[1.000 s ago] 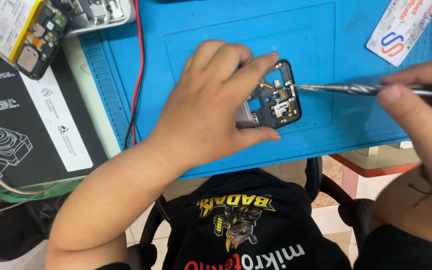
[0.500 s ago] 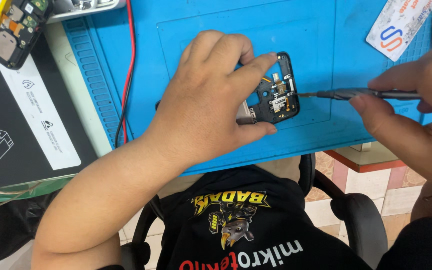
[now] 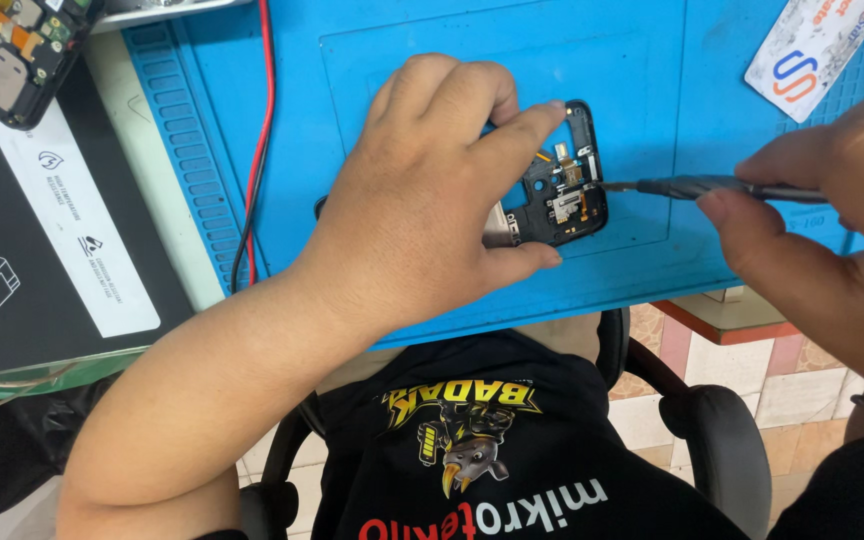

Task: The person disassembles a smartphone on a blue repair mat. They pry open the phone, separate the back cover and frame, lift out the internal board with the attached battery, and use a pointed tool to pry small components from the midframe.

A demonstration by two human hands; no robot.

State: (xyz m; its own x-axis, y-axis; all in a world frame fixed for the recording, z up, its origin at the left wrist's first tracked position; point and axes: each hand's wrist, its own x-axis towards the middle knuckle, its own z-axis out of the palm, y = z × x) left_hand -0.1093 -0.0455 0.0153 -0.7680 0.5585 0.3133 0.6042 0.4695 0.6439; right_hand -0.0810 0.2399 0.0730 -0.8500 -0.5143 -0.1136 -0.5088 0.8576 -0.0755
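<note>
My left hand (image 3: pixel 422 200) pinches a small black phone circuit board (image 3: pixel 564 180) between fingers and thumb, holding it flat against the blue work mat (image 3: pixel 652 80). Most of the board is hidden under the hand; only its right end shows. My right hand (image 3: pixel 832 220) comes in from the right and grips a thin metal screwdriver (image 3: pixel 697 187) held level. The screwdriver's tip touches the board's right edge.
An opened phone with its battery showing (image 3: pixel 12 50) lies at the top left, beside a black box with a white label (image 3: pixel 42 230). A red wire (image 3: pixel 257 130) runs down the mat's left side. A white card (image 3: pixel 812 45) lies top right. A chair armrest (image 3: pixel 717 430) is below.
The view has shifted a little, and the opened phone now sits further up-left. My left hand stays on the board and the screwdriver tip stays at its right edge.
</note>
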